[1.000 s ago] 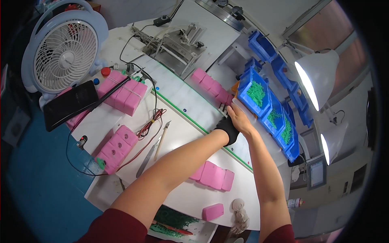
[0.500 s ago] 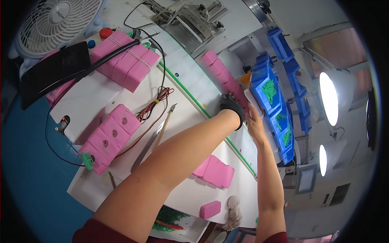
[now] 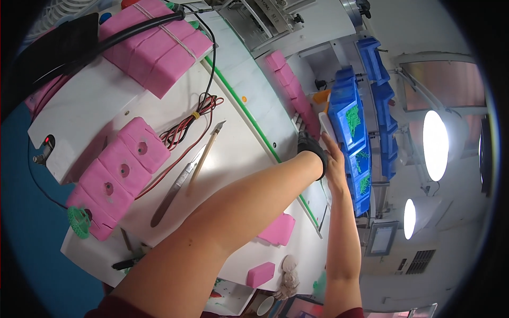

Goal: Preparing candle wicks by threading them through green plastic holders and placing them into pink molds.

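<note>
My left hand, in a dark glove with pale fingertips, reaches to the lower end of a row of pink blocks against the back of the bench. Its visible fingers are stretched out beside the blocks; contact is hard to judge. My bare right hand is close beside it, long fingers extended toward a white flat edge below the blue bins. The palm side is hidden. Bits of green mesh fill the bins.
On the bench lie a scalpel, a thin wooden-handled blade, bundled red and black wires, and pink blocks with holes. A banded pink stack stands far left. A small pink block lies near the front edge. Lit lamps hang right.
The view has shifted, so the bench things at left sit lower left and larger. Both hands stay at the lower end of the pink row, the left one's fingers now showing paler tips.
</note>
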